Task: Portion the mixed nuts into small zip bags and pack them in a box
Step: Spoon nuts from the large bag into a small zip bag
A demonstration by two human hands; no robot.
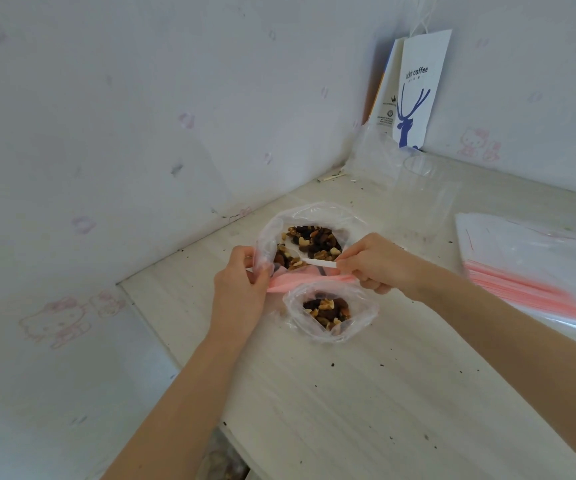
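Observation:
A large clear bag of mixed nuts (314, 239) lies open on the table (348, 393). Just in front of it sits a small zip bag (329, 311) with a pink seal strip, open and holding a small heap of nuts. My left hand (241, 285) pinches the left end of the pink strip together with the large bag's rim. My right hand (373, 265) grips the strip's right end and holds a white spoon (317, 263), whose tip points into the large bag. The spoon's bowl is hidden among the nuts.
A stack of unused zip bags (529, 271) with pink strips lies at the right. A clear plastic cup (421, 192) and crumpled clear plastic (373, 157) stand behind, near a white coffee paper bag (418, 91) in the wall corner. The table's left edge is close to my left arm.

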